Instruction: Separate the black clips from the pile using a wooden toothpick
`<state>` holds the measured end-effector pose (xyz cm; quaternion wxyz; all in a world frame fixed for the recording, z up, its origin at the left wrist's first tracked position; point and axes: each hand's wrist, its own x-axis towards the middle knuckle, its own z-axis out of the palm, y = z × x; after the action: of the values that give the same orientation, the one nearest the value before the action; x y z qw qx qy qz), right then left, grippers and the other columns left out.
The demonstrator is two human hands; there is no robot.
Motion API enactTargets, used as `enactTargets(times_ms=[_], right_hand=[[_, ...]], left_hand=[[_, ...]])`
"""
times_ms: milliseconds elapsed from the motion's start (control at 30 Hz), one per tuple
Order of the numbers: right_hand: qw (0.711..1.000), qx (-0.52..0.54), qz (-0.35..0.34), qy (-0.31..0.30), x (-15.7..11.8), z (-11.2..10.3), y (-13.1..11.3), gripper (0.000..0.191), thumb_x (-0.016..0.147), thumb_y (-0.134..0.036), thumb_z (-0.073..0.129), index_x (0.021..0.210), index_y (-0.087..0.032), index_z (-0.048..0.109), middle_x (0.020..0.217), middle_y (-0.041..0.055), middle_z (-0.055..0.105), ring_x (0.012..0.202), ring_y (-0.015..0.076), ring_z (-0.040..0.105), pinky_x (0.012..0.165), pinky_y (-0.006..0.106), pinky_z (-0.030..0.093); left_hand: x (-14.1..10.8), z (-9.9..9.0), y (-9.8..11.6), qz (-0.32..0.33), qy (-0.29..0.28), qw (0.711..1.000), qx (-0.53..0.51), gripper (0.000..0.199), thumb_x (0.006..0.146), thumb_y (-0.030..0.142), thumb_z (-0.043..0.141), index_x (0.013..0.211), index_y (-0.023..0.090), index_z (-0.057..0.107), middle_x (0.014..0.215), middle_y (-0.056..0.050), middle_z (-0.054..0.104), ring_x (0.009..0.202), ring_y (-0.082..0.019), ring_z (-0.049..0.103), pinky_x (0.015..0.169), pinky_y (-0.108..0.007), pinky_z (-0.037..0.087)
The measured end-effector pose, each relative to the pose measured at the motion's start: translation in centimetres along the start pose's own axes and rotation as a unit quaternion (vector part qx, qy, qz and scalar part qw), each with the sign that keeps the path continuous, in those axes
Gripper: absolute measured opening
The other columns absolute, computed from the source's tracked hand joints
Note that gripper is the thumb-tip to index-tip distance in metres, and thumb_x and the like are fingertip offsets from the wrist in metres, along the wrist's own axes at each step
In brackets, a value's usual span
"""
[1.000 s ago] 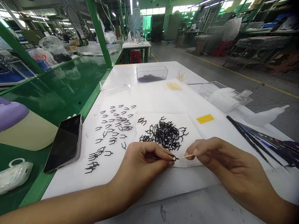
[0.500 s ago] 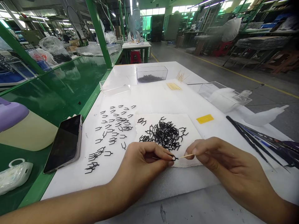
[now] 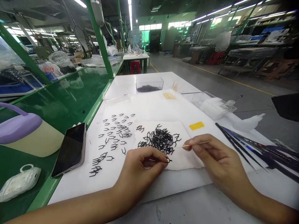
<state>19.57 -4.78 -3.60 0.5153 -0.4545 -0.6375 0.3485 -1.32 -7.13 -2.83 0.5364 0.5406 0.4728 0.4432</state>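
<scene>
My left hand pinches a small black Y-shaped fork piece between thumb and fingertips, its forked end mostly hidden by them. In my right hand is a thin wooden toothpick, its tip pointing left, apart from the fork piece. Just beyond both hands a heap of black fork pieces lies on a white sheet. More single fork pieces are spread over the white tabletop to the left.
At the left edge lie a phone and a white case. Tweezers and other tools lie at right, near a yellow rectangle. Farther back stand a clear box of black pieces and a toothpick pile.
My right hand has drawn the toothpick away from the fork piece, up and to the right relative to it. The left hand still pinches the fork piece. The camera view has tilted upward.
</scene>
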Motion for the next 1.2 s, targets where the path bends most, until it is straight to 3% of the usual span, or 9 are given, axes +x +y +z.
enactTargets(times_ms=[133,267,333,467,700,833,967,1067,1200], right_hand=[[0.999,0.041,0.014,-0.005,0.0,0.1,0.4,0.015,0.09,-0.043,0.073,0.085,-0.028,0.073,0.081,-0.0001,0.077,0.082,0.0154,0.073,0.076,0.02,0.059],[0.997,0.073,0.019,-0.01,-0.2,0.2,0.7,0.013,0.09,-0.042,0.072,0.086,-0.029,0.073,0.084,-0.0009,0.076,0.084,0.0147,0.071,0.079,0.02,0.058],[0.996,0.081,0.018,-0.011,-0.3,0.2,0.7,0.013,0.091,-0.041,0.071,0.087,-0.029,0.073,0.084,-0.0008,0.075,0.085,0.0151,0.07,0.08,0.021,0.057],[0.995,0.094,0.017,-0.016,-0.3,0.2,0.7,0.014,0.092,-0.04,0.069,0.086,-0.028,0.072,0.084,0.0004,0.074,0.086,0.0167,0.069,0.082,0.024,0.057],[0.994,0.11,0.006,-0.016,-0.1,0.4,0.9,0.019,0.09,-0.043,0.069,0.084,-0.025,0.07,0.082,0.0025,0.074,0.084,0.0191,0.07,0.081,0.03,0.057],[0.994,0.113,0.001,-0.009,-0.1,0.6,1.3,0.021,0.091,-0.045,0.068,0.085,-0.025,0.07,0.081,0.0034,0.074,0.083,0.0202,0.07,0.081,0.032,0.057],[0.994,0.108,-0.007,-0.004,0.1,0.7,1.4,0.023,0.09,-0.047,0.068,0.085,-0.024,0.07,0.082,0.004,0.074,0.084,0.0208,0.07,0.082,0.033,0.057],[0.995,0.099,-0.008,-0.004,0.0,0.5,1.2,0.024,0.089,-0.048,0.069,0.085,-0.024,0.071,0.081,0.0039,0.074,0.083,0.0207,0.07,0.08,0.032,0.058],[0.997,0.083,-0.003,0.003,-0.1,0.3,1.0,0.027,0.086,-0.052,0.072,0.083,-0.025,0.072,0.081,0.0039,0.074,0.083,0.0209,0.07,0.079,0.03,0.058]], left_hand=[[0.3,-1.0,0.8,0.035,0.02,0.995,0.091,0.008,0.079,0.025,0.07,0.08,0.021,0.077,0.081,-0.001,0.08,0.076,-0.015,0.077,0.069,-0.018,0.062],[2.4,-4.3,1.6,0.091,0.077,0.969,0.215,0.015,0.083,0.032,0.069,0.086,0.02,0.076,0.084,-0.002,0.079,0.077,-0.017,0.076,0.07,-0.024,0.063],[3.9,-6.3,1.7,0.115,0.106,0.948,0.277,0.011,0.085,0.025,0.067,0.089,0.018,0.075,0.091,-0.004,0.078,0.085,-0.019,0.074,0.081,-0.029,0.062],[6.4,-9.4,1.2,0.126,0.107,0.894,0.416,0.006,0.089,0.013,0.066,0.09,0.015,0.072,0.096,-0.005,0.075,0.093,-0.022,0.07,0.094,-0.043,0.056],[7.9,-10.9,-0.9,0.101,0.097,0.827,0.544,0.016,0.098,0.03,0.065,0.103,0.015,0.068,0.109,-0.007,0.07,0.101,-0.023,0.067,0.093,-0.045,0.056],[8.2,-11.0,-1.4,0.117,0.087,0.824,0.547,0.017,0.098,0.031,0.064,0.102,0.015,0.068,0.109,-0.007,0.07,0.103,-0.023,0.067,0.094,-0.045,0.056],[7.9,-11.4,-1.3,0.149,0.088,0.844,0.508,0.016,0.097,0.031,0.065,0.1,0.015,0.069,0.112,-0.007,0.07,0.108,-0.024,0.066,0.099,-0.047,0.053],[6.5,-12.6,-1.0,0.156,0.122,0.865,0.46,0.024,0.102,0.036,0.056,0.106,0.016,0.068,0.113,-0.008,0.071,0.105,-0.024,0.067,0.094,-0.044,0.055],[2.7,-15.4,-0.6,0.15,0.203,0.879,0.405,0.038,0.104,0.048,0.039,0.102,0.022,0.067,0.11,-0.006,0.074,0.107,-0.025,0.068,0.091,-0.038,0.054]])
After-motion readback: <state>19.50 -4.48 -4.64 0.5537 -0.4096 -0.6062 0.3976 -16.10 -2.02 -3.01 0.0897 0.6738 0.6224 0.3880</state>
